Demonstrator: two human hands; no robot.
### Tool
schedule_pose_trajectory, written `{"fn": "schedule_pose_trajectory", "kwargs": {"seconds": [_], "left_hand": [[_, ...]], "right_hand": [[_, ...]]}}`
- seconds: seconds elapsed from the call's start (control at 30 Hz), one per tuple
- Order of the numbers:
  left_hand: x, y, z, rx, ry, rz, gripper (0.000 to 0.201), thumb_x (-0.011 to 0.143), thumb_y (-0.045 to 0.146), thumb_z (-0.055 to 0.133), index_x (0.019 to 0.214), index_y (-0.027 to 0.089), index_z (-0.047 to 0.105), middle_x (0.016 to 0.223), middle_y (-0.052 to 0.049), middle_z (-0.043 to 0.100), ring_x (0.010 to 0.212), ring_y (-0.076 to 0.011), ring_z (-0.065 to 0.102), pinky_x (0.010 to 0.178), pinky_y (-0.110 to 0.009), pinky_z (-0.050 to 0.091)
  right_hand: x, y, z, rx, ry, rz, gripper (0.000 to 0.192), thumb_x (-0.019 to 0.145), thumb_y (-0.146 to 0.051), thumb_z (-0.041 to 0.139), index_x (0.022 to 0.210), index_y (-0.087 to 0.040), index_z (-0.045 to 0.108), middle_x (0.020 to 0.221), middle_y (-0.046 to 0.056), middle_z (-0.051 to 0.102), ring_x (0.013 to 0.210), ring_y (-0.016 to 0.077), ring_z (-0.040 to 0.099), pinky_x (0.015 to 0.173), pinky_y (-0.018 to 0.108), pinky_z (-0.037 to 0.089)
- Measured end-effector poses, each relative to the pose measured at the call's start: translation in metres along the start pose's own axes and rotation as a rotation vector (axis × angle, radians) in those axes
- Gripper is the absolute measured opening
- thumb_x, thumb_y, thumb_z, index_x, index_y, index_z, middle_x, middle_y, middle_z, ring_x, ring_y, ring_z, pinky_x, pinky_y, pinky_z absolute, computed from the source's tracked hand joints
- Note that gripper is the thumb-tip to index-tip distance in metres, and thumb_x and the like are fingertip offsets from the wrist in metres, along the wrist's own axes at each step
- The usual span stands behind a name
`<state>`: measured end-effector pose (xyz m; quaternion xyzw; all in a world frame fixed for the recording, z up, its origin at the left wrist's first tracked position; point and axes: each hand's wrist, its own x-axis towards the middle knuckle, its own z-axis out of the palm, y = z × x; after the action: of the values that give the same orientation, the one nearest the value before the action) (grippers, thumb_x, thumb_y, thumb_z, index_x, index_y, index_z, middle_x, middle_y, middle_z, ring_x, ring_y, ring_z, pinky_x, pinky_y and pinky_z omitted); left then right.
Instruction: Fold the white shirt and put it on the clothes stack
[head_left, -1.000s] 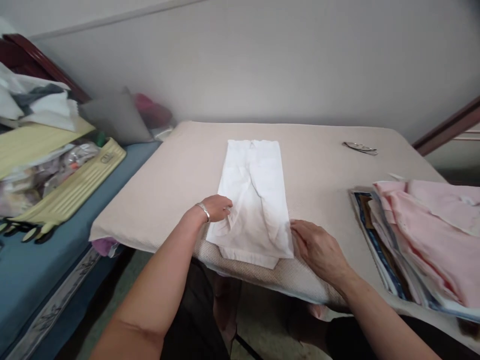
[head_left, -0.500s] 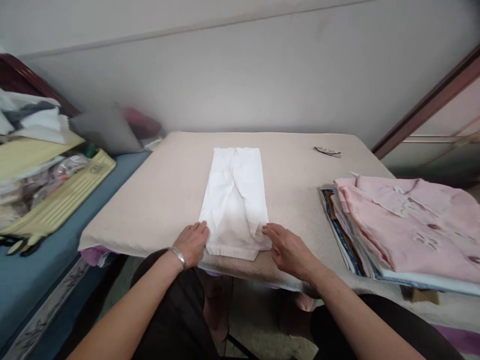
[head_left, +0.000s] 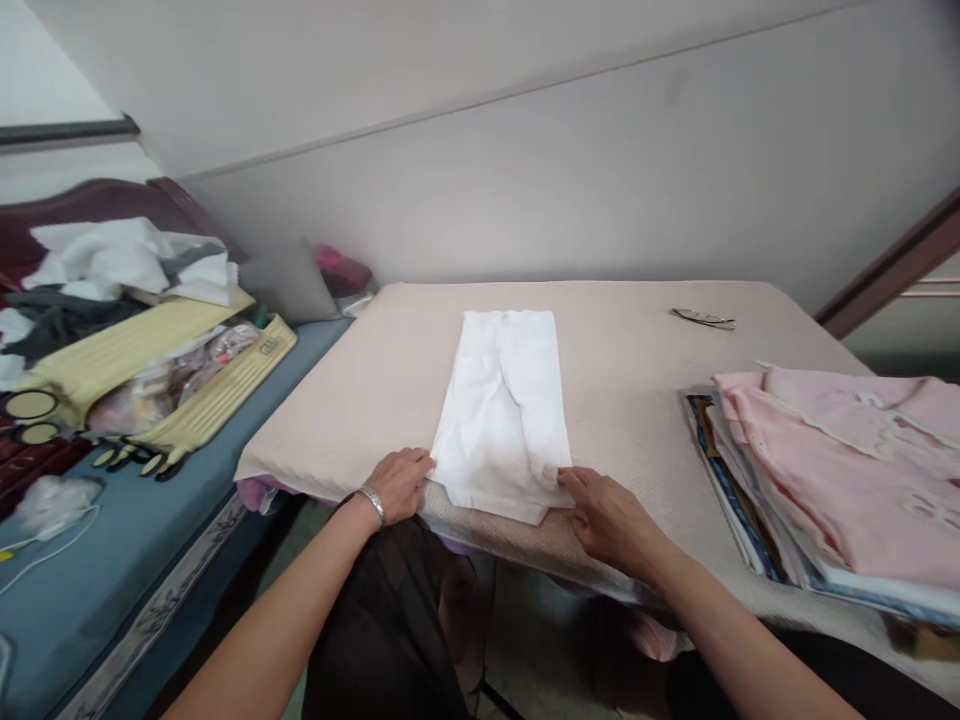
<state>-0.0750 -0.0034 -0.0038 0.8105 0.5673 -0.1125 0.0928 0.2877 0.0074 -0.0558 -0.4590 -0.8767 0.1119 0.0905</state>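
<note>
White trousers (head_left: 510, 390) lie folded lengthwise on the cream-covered table, waistband away from me and leg ends at the front edge. Some creases run down their middle, and the lower right corner is rumpled. My left hand (head_left: 401, 482) has its fingers drawn together at the lower left edge of the cloth, thumb hidden beneath. On the other side, my right hand (head_left: 611, 515) pinches the lower right edge between thumb and forefinger. A silver bracelet (head_left: 373, 505) circles my left wrist.
To the right stands a stack of folded clothes with a pink top (head_left: 847, 470) uppermost. Eyeglasses (head_left: 703, 319) rest at the back right. On the blue bed (head_left: 202, 500) at left sits an open yellow suitcase (head_left: 150, 350) with bagged things. A wall (head_left: 525, 190) borders the table's far side.
My view has turned left, so everything appears farther right and more of the bed shows. Both hands stay at the trousers' lower edges, with the lower right corner slightly shifted.
</note>
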Motion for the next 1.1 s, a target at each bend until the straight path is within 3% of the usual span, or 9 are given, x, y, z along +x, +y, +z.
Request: {"fn": "schedule_pose_trajectory", "kwargs": {"seconds": [0.1,0.2,0.37,0.57,1.1], "left_hand": [[0.011,0.007,0.004,0.018,-0.017,-0.032,0.025,0.082,0.019,0.051,0.106,0.024,0.059,0.111,-0.008,0.062,0.108,-0.0261,0.060,0.093,-0.040,0.048],[0.020,0.011,0.007,0.040,0.016,-0.092,0.023,0.083,0.023,0.050,0.105,0.023,0.057,0.112,-0.009,0.061,0.104,-0.0266,0.061,0.088,-0.040,0.049],[0.024,0.016,0.007,0.072,0.039,-0.202,0.023,0.085,0.026,0.049,0.107,0.023,0.053,0.111,-0.010,0.062,0.101,-0.0277,0.064,0.080,-0.040,0.050],[0.023,0.017,0.007,0.098,0.004,-0.220,0.021,0.087,0.024,0.046,0.107,0.023,0.053,0.108,-0.010,0.064,0.096,-0.0288,0.067,0.075,-0.041,0.050],[0.028,0.019,0.010,0.123,-0.028,-0.200,0.025,0.084,0.018,0.049,0.108,0.021,0.057,0.114,-0.012,0.062,0.103,-0.0288,0.065,0.081,-0.041,0.052]], "right_hand": [[0.001,-0.001,-0.006,0.082,-0.002,0.129,0.030,0.083,-0.021,0.059,0.113,-0.019,0.056,0.111,0.008,0.065,0.097,0.0209,0.061,0.081,0.030,0.043],[0.004,-0.006,-0.009,0.024,0.011,0.198,0.018,0.088,-0.031,0.060,0.102,-0.020,0.056,0.106,0.007,0.063,0.096,0.0205,0.059,0.076,0.029,0.040],[0.006,-0.013,-0.005,-0.134,-0.028,0.144,0.009,0.092,-0.025,0.054,0.098,-0.020,0.056,0.103,0.007,0.061,0.096,0.0217,0.057,0.073,0.030,0.037],[0.005,-0.016,0.000,-0.199,-0.045,0.108,0.013,0.088,-0.011,0.049,0.096,-0.018,0.057,0.096,0.008,0.061,0.088,0.0207,0.057,0.070,0.031,0.035],[0.006,-0.020,0.000,-0.225,-0.057,0.106,0.016,0.085,-0.008,0.051,0.096,-0.017,0.059,0.096,0.010,0.063,0.089,0.0238,0.059,0.072,0.034,0.038]]}}
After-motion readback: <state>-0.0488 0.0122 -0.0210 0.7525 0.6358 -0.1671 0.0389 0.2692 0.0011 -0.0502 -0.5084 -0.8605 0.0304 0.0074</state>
